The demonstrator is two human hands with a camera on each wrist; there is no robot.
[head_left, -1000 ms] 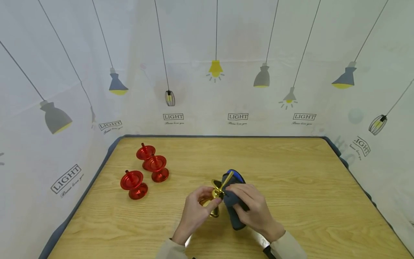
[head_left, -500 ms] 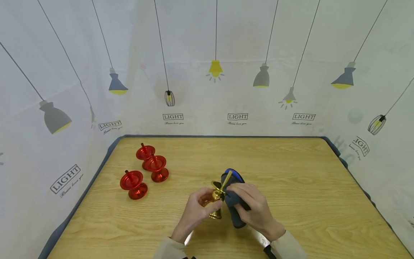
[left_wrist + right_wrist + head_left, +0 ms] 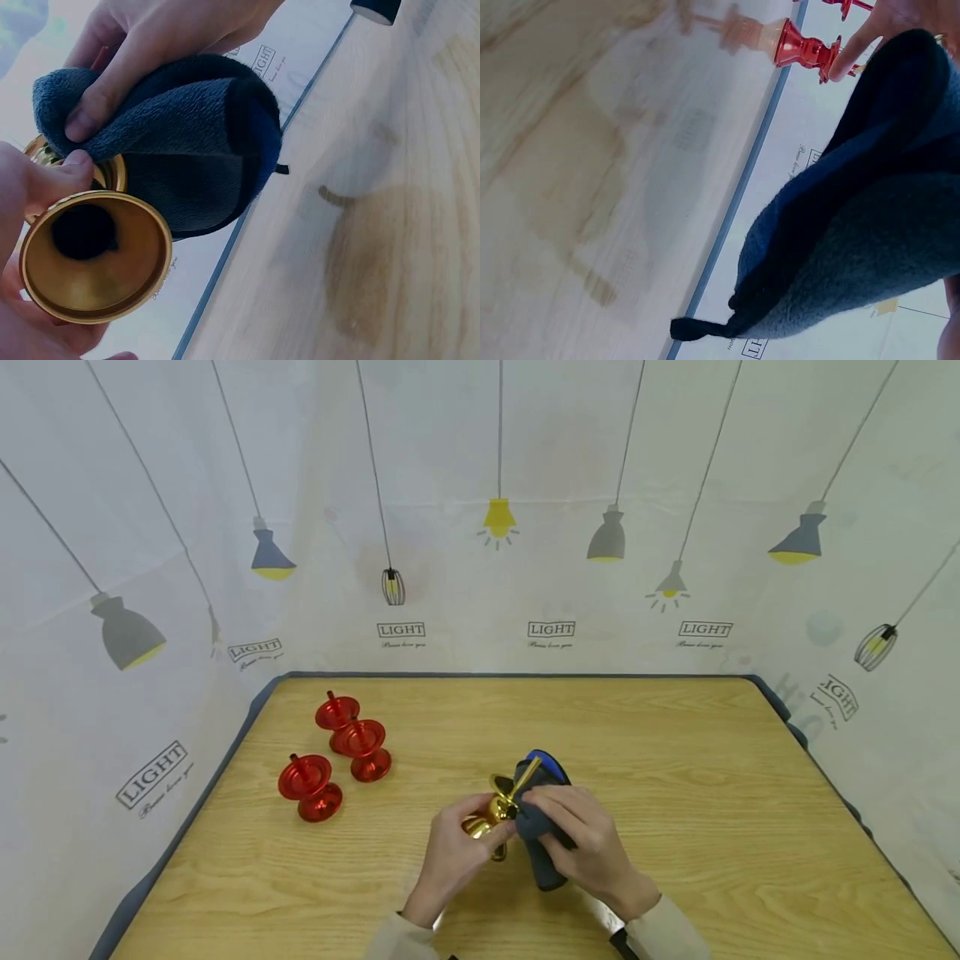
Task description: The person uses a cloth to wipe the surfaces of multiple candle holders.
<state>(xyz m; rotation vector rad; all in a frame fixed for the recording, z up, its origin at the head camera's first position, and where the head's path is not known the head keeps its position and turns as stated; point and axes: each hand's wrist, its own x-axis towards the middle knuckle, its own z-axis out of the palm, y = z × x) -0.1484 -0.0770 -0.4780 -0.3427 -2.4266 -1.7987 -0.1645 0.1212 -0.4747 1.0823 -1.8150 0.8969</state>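
Observation:
In the head view, my left hand (image 3: 453, 852) grips a gold candle holder (image 3: 500, 808) by its waist, near the front middle of the table. The holder is tilted, its spike pointing up and to the right. My right hand (image 3: 588, 842) pinches a dark blue-grey cloth (image 3: 546, 864) with a bright blue inner side against the holder's dish. From the left wrist, the holder's hollow flared base (image 3: 139, 274) faces the camera, and the folded cloth (image 3: 187, 124) covers much of the dish end. The cloth (image 3: 870, 247) hides most of the holder in the right wrist view.
Three red candle holders stand upright at the left of the wooden table (image 3: 712, 793): one nearer (image 3: 318, 802), one in the middle (image 3: 363, 739), one farther back (image 3: 337, 714). A white printed curtain (image 3: 450, 460) surrounds the table's back and sides.
The gold candle holder has rocked in the left hand: its base swung right half a second ago and is back to the left now. The cloth shifted slightly with it. The red holders stayed put.

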